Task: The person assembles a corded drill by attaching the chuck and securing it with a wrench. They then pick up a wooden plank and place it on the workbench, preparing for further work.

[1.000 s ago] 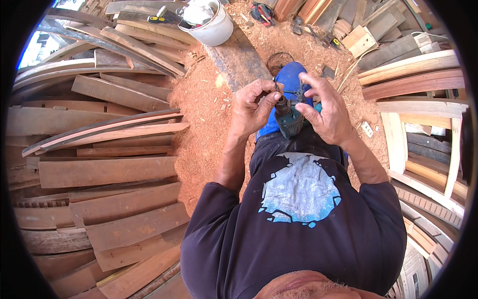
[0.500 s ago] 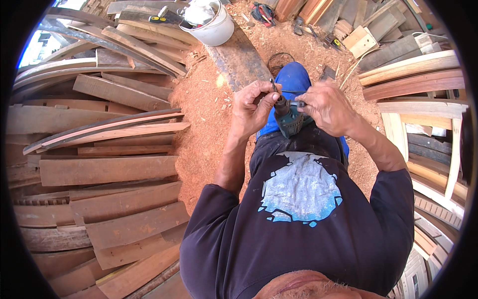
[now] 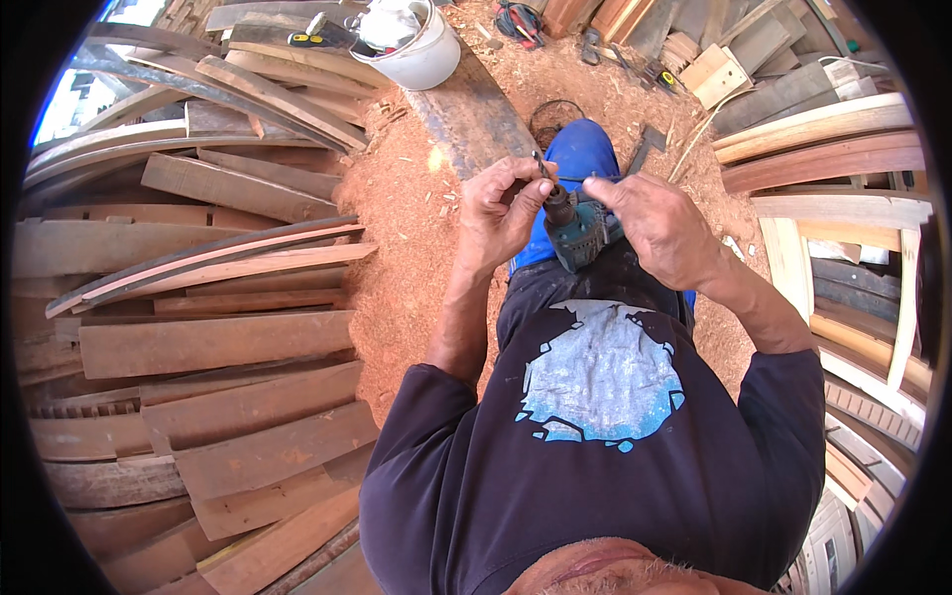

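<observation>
A teal power drill [image 3: 578,238] rests on my lap, its dark chuck [image 3: 560,206] pointing away from me. At the front of the chuck, my left hand [image 3: 499,210] pinches a dark drill bit [image 3: 538,164] between thumb and fingers. My right hand [image 3: 662,223] is closed just right of the drill, its thumb toward the chuck. A thin dark rod [image 3: 575,179] shows between the two hands, its right end running into my right hand. The fingers of that hand hide the rod's grip end and part of the drill.
A worn plank [image 3: 476,114] lies ahead, with a white bucket [image 3: 421,59] on its far end. Sawdust covers the floor. Stacked boards [image 3: 218,342] fill the left side; more timber [image 3: 818,134] lies right. Farther ahead are a coiled cable [image 3: 518,22] and hand tools.
My right hand has turned and come slightly lower, with its thumb now pointing left. My left hand stays at the drill bit, and the drill has barely moved.
</observation>
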